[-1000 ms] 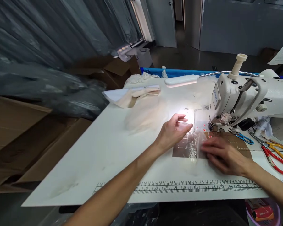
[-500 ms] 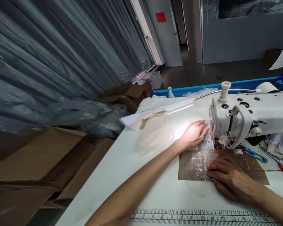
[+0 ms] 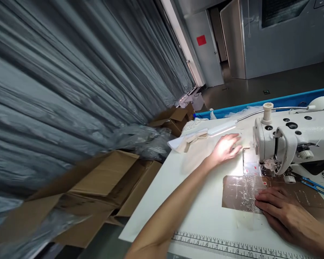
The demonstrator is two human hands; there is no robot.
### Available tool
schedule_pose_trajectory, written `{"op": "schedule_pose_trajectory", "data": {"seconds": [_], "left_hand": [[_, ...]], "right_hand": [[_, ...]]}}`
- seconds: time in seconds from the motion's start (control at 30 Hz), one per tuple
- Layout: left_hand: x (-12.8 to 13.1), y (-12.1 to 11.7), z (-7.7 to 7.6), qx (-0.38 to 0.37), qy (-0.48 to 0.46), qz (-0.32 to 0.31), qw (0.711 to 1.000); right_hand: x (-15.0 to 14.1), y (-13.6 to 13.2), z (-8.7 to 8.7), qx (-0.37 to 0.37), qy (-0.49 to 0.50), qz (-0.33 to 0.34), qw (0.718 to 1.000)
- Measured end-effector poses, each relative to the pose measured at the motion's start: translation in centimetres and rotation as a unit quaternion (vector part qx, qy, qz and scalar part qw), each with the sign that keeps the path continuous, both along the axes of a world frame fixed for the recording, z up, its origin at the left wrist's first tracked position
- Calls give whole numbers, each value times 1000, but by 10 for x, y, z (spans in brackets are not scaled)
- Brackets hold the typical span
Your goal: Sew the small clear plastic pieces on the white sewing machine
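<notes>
My left hand (image 3: 225, 149) is in the lamp's bright light, left of the sewing machine (image 3: 307, 135). Its fingers are spread and bent, and nothing shows in them. My right hand (image 3: 283, 210) lies with its fingers stretched out on a brown sheet (image 3: 233, 192) in front of the needle area. A shiny, creased clear film covers part of that sheet. Beside the presser foot is the metal bed plate (image 3: 250, 158), with small red marks near its front end. The pale thread or lace at the needle is too small to make out.
A white lamp (image 3: 223, 127) on a bendable stem hangs over pale cloth (image 3: 197, 151). Blue thread snips (image 3: 317, 187) lie right of the machine. A printed ruler (image 3: 218, 246) runs along the table's front edge. Open cardboard boxes (image 3: 97, 180) stand at left, below the grey curtain (image 3: 83, 72).
My left hand has come away from the bed plate, and its fingers have spread. My right hand remains on the brown sheet. The whole view has turned to the left.
</notes>
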State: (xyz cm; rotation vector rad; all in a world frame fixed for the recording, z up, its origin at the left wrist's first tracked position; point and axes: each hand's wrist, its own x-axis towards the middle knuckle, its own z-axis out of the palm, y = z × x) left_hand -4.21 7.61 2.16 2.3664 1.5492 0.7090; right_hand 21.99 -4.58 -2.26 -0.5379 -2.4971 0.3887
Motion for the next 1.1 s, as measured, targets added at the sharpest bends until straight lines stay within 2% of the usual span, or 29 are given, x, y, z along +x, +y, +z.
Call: {"op": "schedule_pose_trajectory", "data": {"seconds": [0.03,0.1,0.13,0.2,0.3,0.5,0.7,0.8,0.93,1.1], "left_hand": [[-17,-8,6,16,11,31,999],[-50,-25,20,35,29,149,988],[-65,-33,25,34,39,177,983],[-88,-47,31,25,57,207,976],[-103,-65,25,-13,88,237,967],[-93,-92,-5,-87,145,290,942],[-58,-134,-15,-131,189,300,926],[-41,-146,-23,-146,221,300,916],[-40,-134,-25,-143,233,316,909],[-63,-109,-18,-141,218,303,917]], "right_hand": [[0,0,-2,5,5,-1,1000],[-1,-1,-4,9,16,-5,1000],[-1,-1,-5,9,20,-6,1000],[-1,-1,-7,10,27,-9,1000],[-1,-1,-9,18,36,-15,999],[1,-4,-1,22,25,-25,999],[2,-4,-2,29,12,-41,999],[2,-4,-2,20,0,-40,999],[2,-6,4,-12,-41,-20,999],[5,-4,9,-107,-15,23,994]]}}
